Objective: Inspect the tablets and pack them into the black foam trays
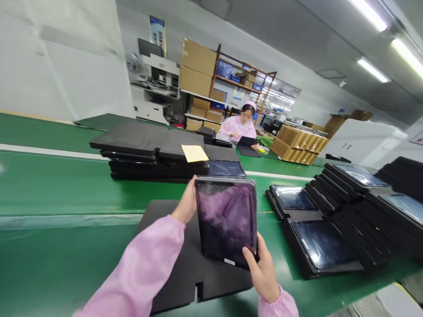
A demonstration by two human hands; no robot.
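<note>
A tablet with a dark, glossy screen and a small white label near its lower edge is held up in front of me. My left hand grips its upper left edge, the fingers partly hidden behind it. Lower down, my right hand is closed on the bottom right corner, thumb across the front. Beneath the tablet, a flat black foam board with a notch in its near edge lies on the green table.
Black trays holding tablets are stacked at the right. Behind my hands stands a pile of black foam boards with a yellow sticker sheet on top. Across the table, a person in pink handles a dark tablet-like item near cardboard dividers.
</note>
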